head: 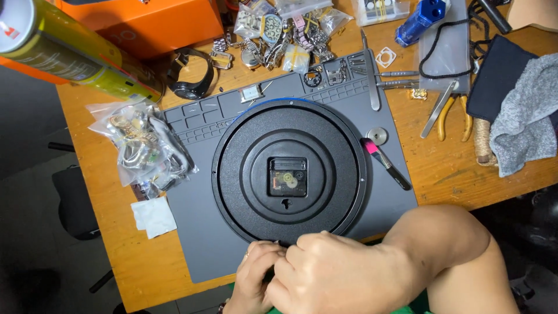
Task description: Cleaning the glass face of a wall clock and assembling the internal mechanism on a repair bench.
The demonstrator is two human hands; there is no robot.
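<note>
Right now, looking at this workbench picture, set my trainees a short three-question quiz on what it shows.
1. True or false: the round black clock lies face up.
2. Which part of the clock do the left hand and right hand meet at? A) near rim B) far rim C) centre
3. What lies just right of the clock on the grey mat?

Key: 1 false, its back with the movement shows; 2 A; 3 a pink-tipped black tool.

Bright, even overhead light, soft shadows, mild glare on the spray can (64, 49); edges slightly bowed, near corner blurred.
</note>
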